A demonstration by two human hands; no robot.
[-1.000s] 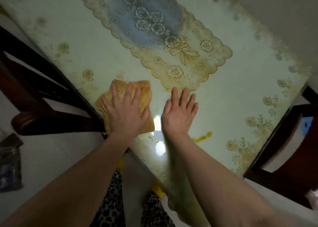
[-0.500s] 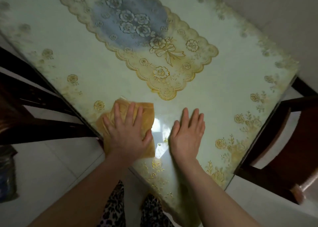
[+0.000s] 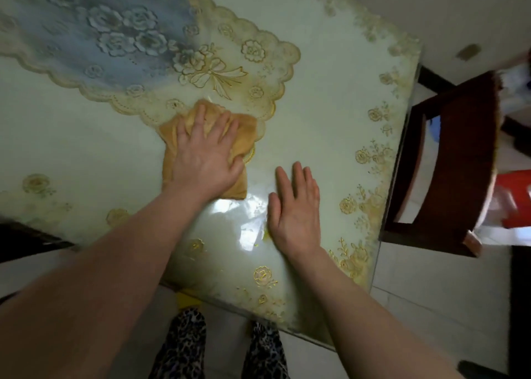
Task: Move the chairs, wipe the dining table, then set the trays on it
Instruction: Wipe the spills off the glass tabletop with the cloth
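Left hand [image 3: 205, 156] presses flat, fingers spread, on a folded yellow cloth [image 3: 240, 137] lying on the surface [image 3: 321, 114]. Right hand [image 3: 296, 212] rests flat and empty just at its 4 o'clock. Beyond, a dark wooden chair [image 3: 459, 160] stands at 3 o'clock beside the surface's edge.

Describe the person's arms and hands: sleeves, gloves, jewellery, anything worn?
Both forearms are bare up to the frame edge: no sleeves in view. The left hand and right hand wear no gloves; no rings, watch or bracelets show. Below the arms, leopard-print trousers.
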